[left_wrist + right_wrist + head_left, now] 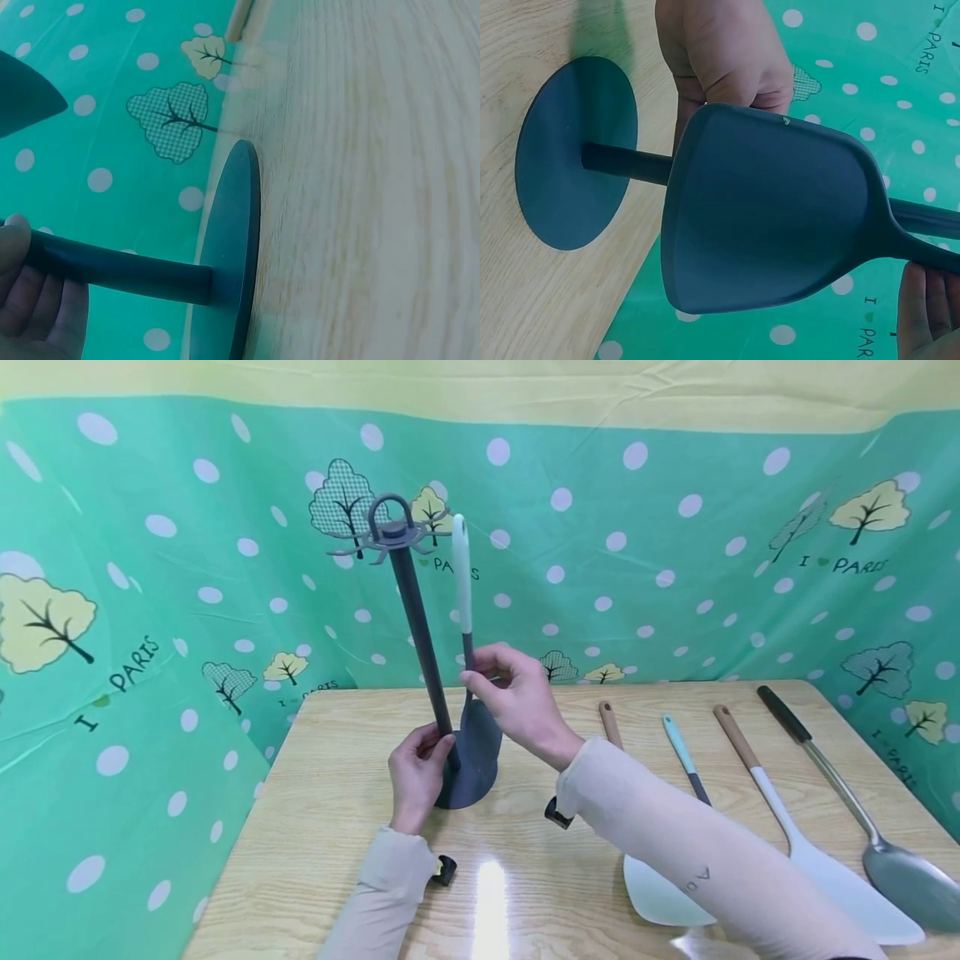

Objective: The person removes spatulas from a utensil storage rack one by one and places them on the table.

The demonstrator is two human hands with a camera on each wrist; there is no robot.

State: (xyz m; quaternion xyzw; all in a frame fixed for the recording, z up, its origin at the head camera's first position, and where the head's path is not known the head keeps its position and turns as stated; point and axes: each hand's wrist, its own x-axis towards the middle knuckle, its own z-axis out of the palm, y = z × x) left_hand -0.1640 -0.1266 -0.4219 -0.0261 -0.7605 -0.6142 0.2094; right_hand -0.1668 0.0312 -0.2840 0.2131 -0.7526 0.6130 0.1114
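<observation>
A dark grey utensil stand (420, 627) has a round base on the table and a ring of hooks at its top. My left hand (416, 772) grips its pole low down, also visible in the left wrist view. Beside the pole, my right hand (521, 697) pinches the dark neck of a spatula (462, 577), whose mint handle points up. The handle's tip is close to a hook on the right; whether it hangs there I cannot tell. The spatula's broad dark head (772, 210) hangs downward above the base, in front of the pole in the right wrist view.
On the table's right lie a brown-handled utensil (610, 724), a mint-handled utensil (678, 745) partly under my right sleeve, a white spatula (832, 885) with a brown handle, and a steel spoon-like utensil (907, 877) with a black handle. A patterned green cloth (600, 560) hangs behind.
</observation>
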